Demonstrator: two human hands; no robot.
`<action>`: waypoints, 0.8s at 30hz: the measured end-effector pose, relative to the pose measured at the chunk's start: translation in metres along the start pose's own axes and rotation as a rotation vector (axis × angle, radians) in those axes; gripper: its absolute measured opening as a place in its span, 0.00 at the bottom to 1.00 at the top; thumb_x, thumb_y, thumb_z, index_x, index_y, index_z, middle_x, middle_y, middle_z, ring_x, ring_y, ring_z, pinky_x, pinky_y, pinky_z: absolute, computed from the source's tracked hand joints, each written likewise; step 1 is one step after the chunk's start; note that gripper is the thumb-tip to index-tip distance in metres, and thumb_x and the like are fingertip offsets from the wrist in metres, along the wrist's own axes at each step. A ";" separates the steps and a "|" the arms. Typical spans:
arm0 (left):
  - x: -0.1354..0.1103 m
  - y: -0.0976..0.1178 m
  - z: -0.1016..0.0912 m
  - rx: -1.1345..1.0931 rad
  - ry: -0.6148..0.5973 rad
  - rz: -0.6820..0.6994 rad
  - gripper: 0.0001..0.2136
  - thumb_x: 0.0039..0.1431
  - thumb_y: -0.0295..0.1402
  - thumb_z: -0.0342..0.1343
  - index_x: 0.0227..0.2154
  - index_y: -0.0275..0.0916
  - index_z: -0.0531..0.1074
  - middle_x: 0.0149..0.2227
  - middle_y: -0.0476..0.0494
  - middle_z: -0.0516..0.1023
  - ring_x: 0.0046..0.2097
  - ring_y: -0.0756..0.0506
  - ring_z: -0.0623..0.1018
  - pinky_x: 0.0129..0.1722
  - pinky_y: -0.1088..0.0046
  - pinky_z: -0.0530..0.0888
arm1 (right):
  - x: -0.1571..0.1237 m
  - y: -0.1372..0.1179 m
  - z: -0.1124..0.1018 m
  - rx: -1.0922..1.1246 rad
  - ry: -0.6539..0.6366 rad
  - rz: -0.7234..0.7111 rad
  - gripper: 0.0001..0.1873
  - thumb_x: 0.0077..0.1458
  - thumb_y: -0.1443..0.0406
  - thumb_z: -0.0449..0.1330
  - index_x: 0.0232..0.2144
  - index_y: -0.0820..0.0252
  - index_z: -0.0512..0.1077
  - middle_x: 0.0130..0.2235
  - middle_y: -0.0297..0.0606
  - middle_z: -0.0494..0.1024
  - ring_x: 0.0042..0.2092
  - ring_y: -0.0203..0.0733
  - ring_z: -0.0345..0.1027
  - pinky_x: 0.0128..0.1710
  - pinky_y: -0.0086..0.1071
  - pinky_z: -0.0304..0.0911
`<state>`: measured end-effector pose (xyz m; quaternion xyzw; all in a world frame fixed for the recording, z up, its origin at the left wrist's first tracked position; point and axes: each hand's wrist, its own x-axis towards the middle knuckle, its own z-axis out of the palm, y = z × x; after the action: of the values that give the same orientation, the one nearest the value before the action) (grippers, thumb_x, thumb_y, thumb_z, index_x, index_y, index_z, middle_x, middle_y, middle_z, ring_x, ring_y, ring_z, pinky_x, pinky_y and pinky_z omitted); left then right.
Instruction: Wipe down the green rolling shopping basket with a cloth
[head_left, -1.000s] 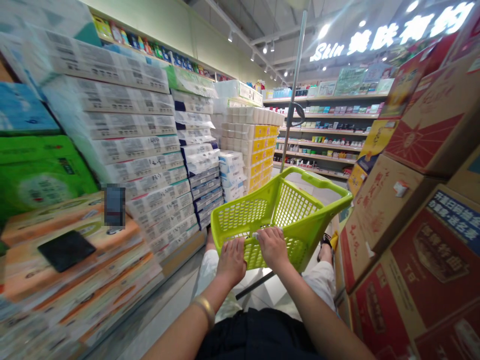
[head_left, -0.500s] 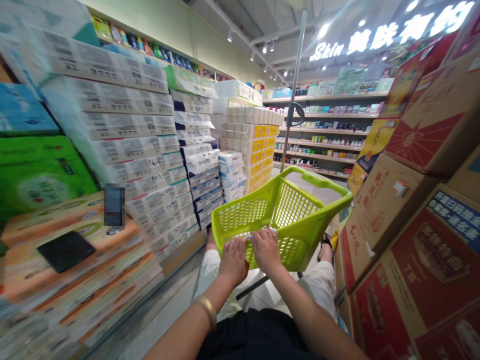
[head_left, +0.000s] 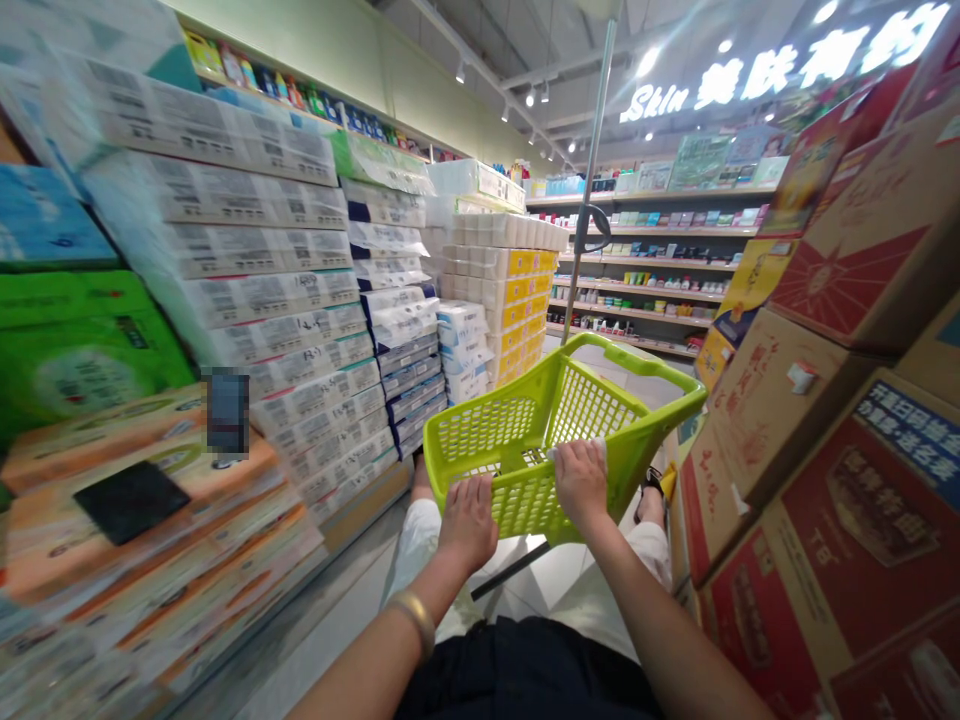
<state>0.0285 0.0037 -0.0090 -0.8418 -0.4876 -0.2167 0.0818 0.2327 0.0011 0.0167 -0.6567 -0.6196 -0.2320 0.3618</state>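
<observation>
A lime-green plastic shopping basket (head_left: pixel 630 455) with perforated walls stands tilted in front of me, between my legs. It looks like the basket of a cart, and I see nothing inside it. My left hand (head_left: pixel 469 520) is curled over its near rim, toward the left corner. Farther right on the same rim, my right hand (head_left: pixel 583 480) presses a white tissue (head_left: pixel 598 448), which is mostly covered by the fingers.
Wrapped paper packs (head_left: pixel 277 270) rise in tall stacks on the left. Nearer, a black flat item (head_left: pixel 131 502) lies on orange packs (head_left: pixel 52 540). Cardboard cartons (head_left: pixel 847 240) line the right. A metal pole (head_left: pixel 592 150) stands ahead, before stocked shelves (head_left: pixel 645 230).
My right hand has slid right along the rim with the tissue, away from my left hand. My left hand and the basket have stayed in place.
</observation>
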 end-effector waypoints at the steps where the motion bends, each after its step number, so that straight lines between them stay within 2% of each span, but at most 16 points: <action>1: 0.000 0.000 -0.001 -0.001 0.002 -0.003 0.29 0.46 0.28 0.51 0.55 0.32 0.59 0.50 0.35 0.67 0.51 0.38 0.65 0.55 0.58 0.60 | -0.004 -0.015 0.004 0.030 -0.032 -0.030 0.12 0.62 0.65 0.49 0.34 0.55 0.72 0.35 0.37 0.74 0.43 0.43 0.61 0.57 0.39 0.46; 4: 0.001 -0.001 -0.004 -0.013 -0.009 -0.007 0.28 0.46 0.27 0.50 0.54 0.34 0.59 0.50 0.36 0.68 0.50 0.39 0.66 0.55 0.57 0.60 | -0.013 -0.052 0.015 0.124 -0.107 -0.123 0.11 0.62 0.65 0.50 0.35 0.54 0.72 0.35 0.36 0.74 0.42 0.42 0.61 0.56 0.37 0.47; 7: 0.002 -0.003 -0.006 -0.029 -0.044 -0.007 0.28 0.46 0.27 0.50 0.55 0.35 0.59 0.50 0.36 0.68 0.51 0.38 0.66 0.54 0.58 0.61 | -0.013 -0.056 0.016 0.137 -0.148 -0.193 0.11 0.63 0.64 0.50 0.37 0.53 0.72 0.35 0.36 0.74 0.43 0.42 0.62 0.54 0.36 0.49; 9: 0.003 -0.006 -0.007 -0.031 -0.068 -0.007 0.29 0.47 0.28 0.50 0.55 0.34 0.58 0.51 0.35 0.67 0.52 0.38 0.65 0.55 0.58 0.60 | -0.008 -0.036 0.010 0.096 -0.156 -0.204 0.11 0.63 0.63 0.49 0.37 0.53 0.72 0.36 0.36 0.74 0.43 0.42 0.62 0.53 0.36 0.49; 14: 0.005 -0.008 -0.004 -0.011 -0.104 -0.003 0.30 0.48 0.29 0.50 0.58 0.34 0.56 0.54 0.34 0.66 0.54 0.38 0.64 0.57 0.58 0.57 | 0.015 0.044 -0.016 -0.038 -0.084 -0.110 0.13 0.64 0.63 0.48 0.38 0.54 0.72 0.37 0.38 0.74 0.45 0.44 0.61 0.57 0.38 0.46; 16: 0.007 -0.007 -0.002 0.000 -0.112 -0.004 0.30 0.48 0.30 0.50 0.58 0.33 0.56 0.54 0.34 0.66 0.54 0.38 0.64 0.57 0.58 0.56 | 0.022 0.059 -0.020 -0.076 -0.050 -0.071 0.13 0.63 0.63 0.48 0.37 0.55 0.72 0.38 0.39 0.74 0.46 0.45 0.61 0.58 0.39 0.45; 18: 0.009 -0.005 -0.001 0.011 -0.119 -0.013 0.30 0.49 0.31 0.51 0.58 0.33 0.56 0.54 0.34 0.66 0.54 0.38 0.63 0.57 0.58 0.57 | 0.022 0.052 -0.017 -0.094 -0.024 -0.015 0.13 0.63 0.64 0.48 0.35 0.56 0.73 0.37 0.40 0.74 0.45 0.45 0.61 0.57 0.40 0.45; 20: 0.012 -0.003 0.000 0.017 -0.121 -0.019 0.31 0.49 0.31 0.50 0.58 0.33 0.56 0.54 0.33 0.66 0.55 0.37 0.63 0.57 0.58 0.57 | 0.016 0.029 -0.007 -0.072 -0.034 0.011 0.13 0.63 0.65 0.48 0.32 0.56 0.72 0.35 0.39 0.74 0.43 0.45 0.61 0.56 0.39 0.47; 24: 0.015 -0.004 0.000 0.017 -0.123 0.009 0.31 0.47 0.30 0.51 0.58 0.31 0.55 0.54 0.32 0.65 0.55 0.37 0.63 0.57 0.58 0.58 | 0.000 -0.025 0.015 0.056 -0.109 -0.116 0.11 0.63 0.65 0.50 0.35 0.54 0.72 0.35 0.36 0.74 0.42 0.42 0.61 0.55 0.36 0.48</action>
<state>0.0319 0.0176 -0.0026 -0.8551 -0.4896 -0.1598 0.0598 0.2061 0.0116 0.0117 -0.6211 -0.6817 -0.1990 0.3315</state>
